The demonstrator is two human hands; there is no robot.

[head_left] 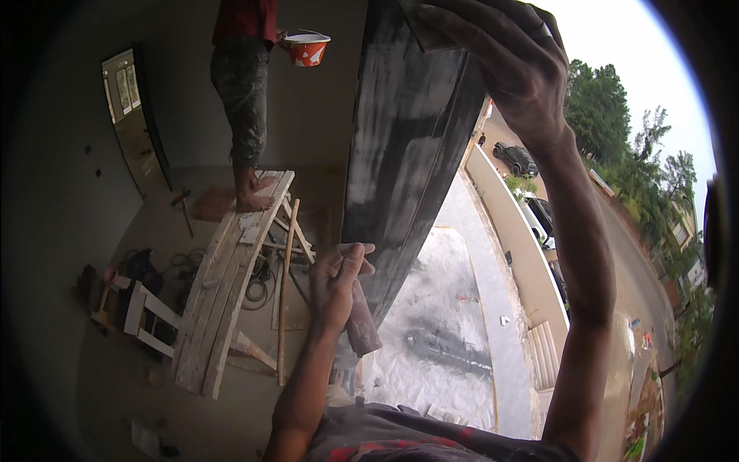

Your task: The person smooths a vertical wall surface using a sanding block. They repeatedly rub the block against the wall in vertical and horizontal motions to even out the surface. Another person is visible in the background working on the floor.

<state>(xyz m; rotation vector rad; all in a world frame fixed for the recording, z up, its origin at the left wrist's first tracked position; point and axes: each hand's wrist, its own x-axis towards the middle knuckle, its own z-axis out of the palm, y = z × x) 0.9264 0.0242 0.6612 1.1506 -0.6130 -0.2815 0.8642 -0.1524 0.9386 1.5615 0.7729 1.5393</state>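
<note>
Grey smeared wall edge (pixel 400 146): right hand (pixel 508 69) presses sandpaper (pixel 431 31), left hand (pixel 339 285) fingers grip brown handle (pixel 362 323)

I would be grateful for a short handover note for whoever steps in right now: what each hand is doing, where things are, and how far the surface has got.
Left hand: closed around a brownish cylindrical tool, low against the dark vertical edge.
Right hand: raised, pressing a flat pad, mostly hidden, against the top of the same edge.
Surface: dark with pale streaks and patches; uneven, so apparently part worked.
Nearby: another person stands barefoot on a wooden plank platform, holding an orange-and-white bucket.
</note>
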